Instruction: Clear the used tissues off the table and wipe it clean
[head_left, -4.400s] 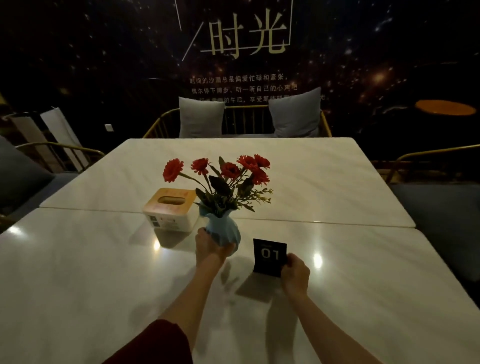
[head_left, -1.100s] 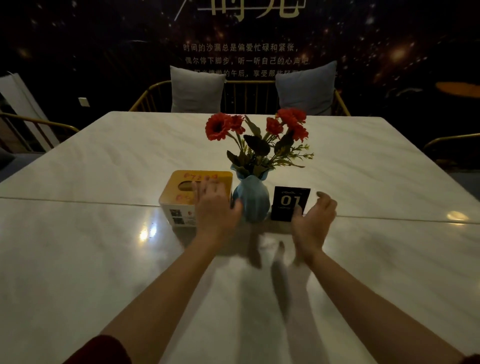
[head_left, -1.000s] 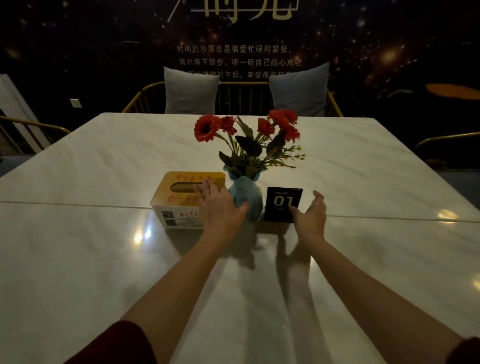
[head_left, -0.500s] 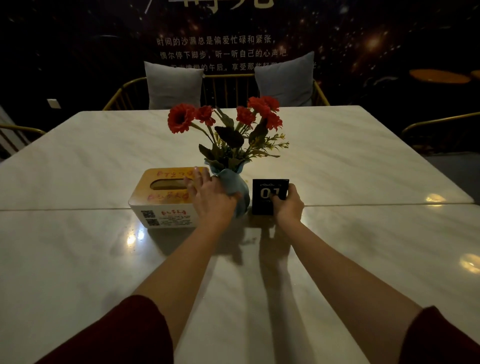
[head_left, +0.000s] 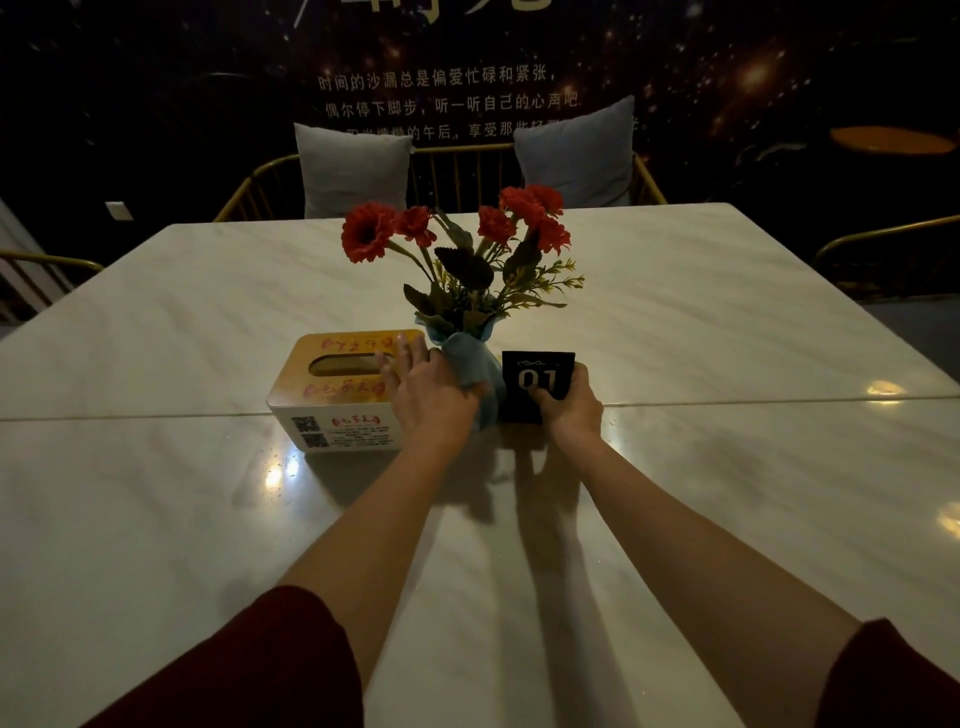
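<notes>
Right hand (head_left: 569, 410) pinches number sign (head_left: 537, 382); left hand (head_left: 428, 400) flat, touching vase (head_left: 475, 364) and tissue box (head_left: 337, 395), likely squaring the centrepiece row.

1 vase (head_left: 470, 364), 1 tissue box (head_left: 332, 395), 1 sign (head_left: 537, 371), 2 cushions (head_left: 353, 171) (head_left: 576, 153).

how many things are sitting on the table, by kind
tissue box: 1
blue vase of red flowers: 1
black 01 number sign: 1
total: 3
</notes>
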